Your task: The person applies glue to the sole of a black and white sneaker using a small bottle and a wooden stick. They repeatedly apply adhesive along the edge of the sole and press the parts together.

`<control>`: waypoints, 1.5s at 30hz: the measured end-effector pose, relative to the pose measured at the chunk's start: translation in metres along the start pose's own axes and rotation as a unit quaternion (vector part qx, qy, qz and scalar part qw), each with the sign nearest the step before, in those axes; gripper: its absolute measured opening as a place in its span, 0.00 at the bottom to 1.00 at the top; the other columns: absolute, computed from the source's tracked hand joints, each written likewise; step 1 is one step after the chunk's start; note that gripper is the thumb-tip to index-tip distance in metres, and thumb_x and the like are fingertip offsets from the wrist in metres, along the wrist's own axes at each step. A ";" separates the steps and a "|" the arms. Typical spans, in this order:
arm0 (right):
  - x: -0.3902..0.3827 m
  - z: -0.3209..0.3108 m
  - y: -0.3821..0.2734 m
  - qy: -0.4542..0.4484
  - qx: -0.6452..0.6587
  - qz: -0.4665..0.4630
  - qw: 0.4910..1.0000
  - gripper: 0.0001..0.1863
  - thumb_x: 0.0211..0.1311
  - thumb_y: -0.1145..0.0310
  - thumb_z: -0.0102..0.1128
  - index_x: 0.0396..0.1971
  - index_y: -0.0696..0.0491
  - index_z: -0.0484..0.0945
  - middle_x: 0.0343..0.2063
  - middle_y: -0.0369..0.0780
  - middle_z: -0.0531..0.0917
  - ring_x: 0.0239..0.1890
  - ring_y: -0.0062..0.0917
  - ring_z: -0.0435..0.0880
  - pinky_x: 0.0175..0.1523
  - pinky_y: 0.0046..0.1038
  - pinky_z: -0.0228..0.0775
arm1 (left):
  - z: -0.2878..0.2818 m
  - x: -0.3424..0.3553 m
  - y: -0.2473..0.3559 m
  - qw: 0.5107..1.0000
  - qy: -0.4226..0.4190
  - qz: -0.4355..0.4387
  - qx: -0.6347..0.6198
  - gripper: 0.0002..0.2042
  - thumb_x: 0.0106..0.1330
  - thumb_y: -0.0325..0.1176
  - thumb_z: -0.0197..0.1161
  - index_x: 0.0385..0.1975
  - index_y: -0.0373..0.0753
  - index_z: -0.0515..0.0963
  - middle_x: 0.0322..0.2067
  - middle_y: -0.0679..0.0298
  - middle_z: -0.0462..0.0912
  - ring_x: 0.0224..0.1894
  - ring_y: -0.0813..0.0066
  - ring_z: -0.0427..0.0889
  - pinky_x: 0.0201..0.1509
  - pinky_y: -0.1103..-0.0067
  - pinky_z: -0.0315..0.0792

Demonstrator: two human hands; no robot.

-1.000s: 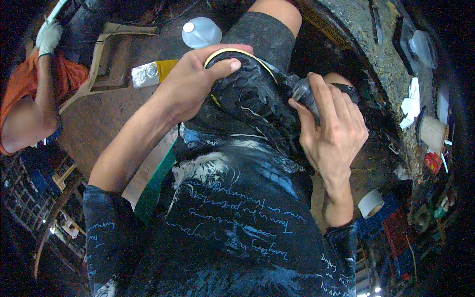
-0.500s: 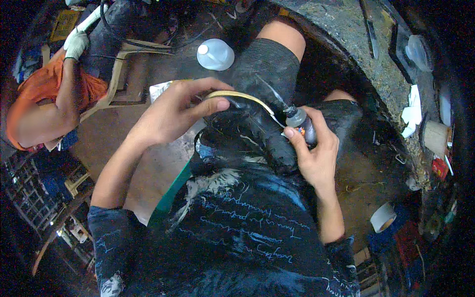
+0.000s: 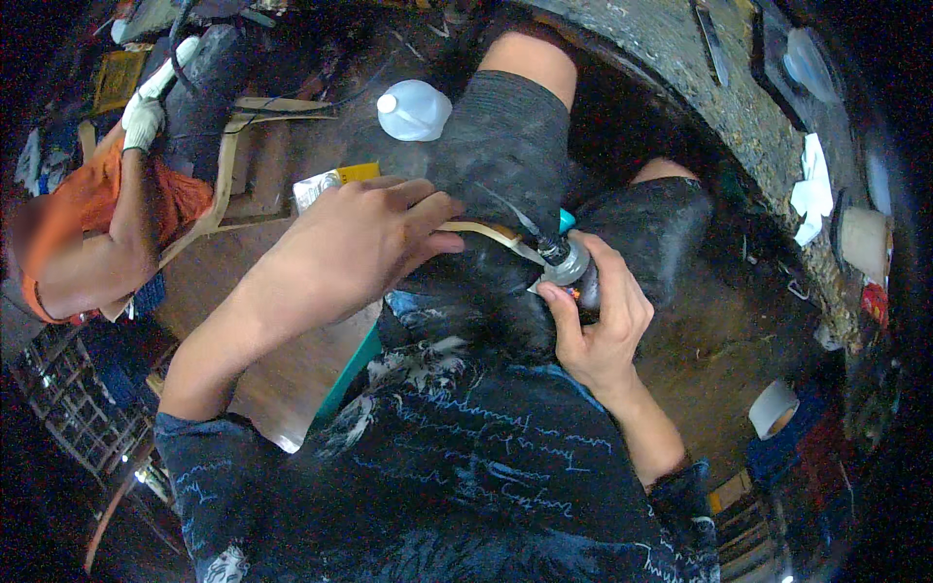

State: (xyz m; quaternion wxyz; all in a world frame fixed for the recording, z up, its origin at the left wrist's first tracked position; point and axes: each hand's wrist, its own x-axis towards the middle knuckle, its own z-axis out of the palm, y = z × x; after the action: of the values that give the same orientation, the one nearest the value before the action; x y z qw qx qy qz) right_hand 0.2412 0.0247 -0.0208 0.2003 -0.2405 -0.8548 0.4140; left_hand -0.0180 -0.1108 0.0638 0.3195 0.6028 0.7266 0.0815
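Note:
A thin, curved beige strip (image 3: 491, 231) stretches over my lap between both hands. My left hand (image 3: 374, 233) pinches its left end between thumb and fingers, knuckles turned up. Wrapped in my right hand (image 3: 612, 325) is a small dark bottle (image 3: 587, 293) with a clear collar (image 3: 573, 262) and a black nozzle (image 3: 554, 249), tilted up and left. The strip's right end runs to the nozzle and collar; whether they touch I cannot tell. Something pale shows under my right thumb. Behind the bottle shows a small turquoise piece (image 3: 567, 221).
A clear plastic jug (image 3: 415, 110) stands beyond my left knee. A silver and yellow packet (image 3: 330, 183) lies behind my left hand. At the left sits a person in orange (image 3: 131, 204) with a white glove. A worn, curved bench (image 3: 671, 58) and a tape roll (image 3: 774, 408) are to the right.
My left hand has moved right and down and turned its back upward, covering more of the strip. The bottle has shifted slightly left and down with my right hand.

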 end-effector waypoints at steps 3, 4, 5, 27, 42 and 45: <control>-0.006 -0.001 -0.002 0.023 0.029 0.042 0.998 0.28 0.62 0.66 0.80 0.59 0.62 0.81 0.44 0.51 0.89 0.40 0.47 0.92 0.47 0.40 0.84 | 0.012 0.016 0.003 0.999 -0.012 0.044 -0.029 0.15 0.80 0.43 0.63 0.51 0.37 0.84 0.45 0.49 0.89 0.50 0.42 0.89 0.52 0.55 0.83; -0.008 -0.001 -0.003 0.033 0.042 0.059 0.997 0.28 0.62 0.67 0.80 0.59 0.62 0.80 0.44 0.51 0.89 0.41 0.46 0.92 0.48 0.40 0.84 | 0.016 0.022 0.003 0.997 -0.021 0.059 -0.043 0.15 0.80 0.43 0.62 0.50 0.37 0.84 0.45 0.49 0.89 0.50 0.41 0.89 0.52 0.55 0.83; -0.010 0.000 -0.004 0.037 0.047 0.059 0.996 0.29 0.63 0.68 0.80 0.60 0.62 0.80 0.44 0.51 0.89 0.41 0.46 0.92 0.48 0.40 0.84 | 0.019 0.026 0.003 0.997 -0.035 0.061 -0.033 0.15 0.81 0.42 0.62 0.50 0.37 0.84 0.44 0.49 0.89 0.49 0.42 0.89 0.51 0.55 0.84; -0.014 0.007 -0.004 0.043 0.117 0.095 0.988 0.27 0.67 0.70 0.75 0.63 0.59 0.77 0.41 0.48 0.90 0.39 0.38 0.93 0.47 0.36 0.84 | 0.019 0.027 -0.002 0.970 -0.164 0.102 0.145 0.11 0.67 0.28 0.64 0.46 0.30 0.83 0.44 0.48 0.88 0.47 0.45 0.91 0.48 0.57 0.86; 0.007 0.016 0.021 0.162 0.053 0.050 0.984 0.32 0.70 0.59 0.78 0.66 0.60 0.75 0.49 0.51 0.89 0.47 0.40 0.93 0.51 0.36 0.85 | 0.040 0.042 0.006 0.981 0.057 0.057 0.176 0.21 0.68 0.28 0.61 0.62 0.38 0.78 0.55 0.55 0.84 0.61 0.53 0.82 0.69 0.60 0.77; 0.000 0.022 0.020 0.149 -0.002 -0.043 0.988 0.35 0.65 0.60 0.82 0.64 0.63 0.76 0.51 0.51 0.89 0.47 0.44 0.93 0.51 0.39 0.87 | 0.052 0.017 0.005 0.987 0.094 0.010 0.131 0.21 0.68 0.27 0.62 0.63 0.36 0.77 0.57 0.52 0.83 0.63 0.49 0.82 0.70 0.55 0.77</control>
State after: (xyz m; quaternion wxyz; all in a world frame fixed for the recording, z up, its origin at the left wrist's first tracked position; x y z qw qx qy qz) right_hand 0.2336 0.0221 -0.0493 0.3428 -0.2625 -0.8258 0.3628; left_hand 0.0141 -0.1079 0.0195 0.1670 0.6359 0.7521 0.0455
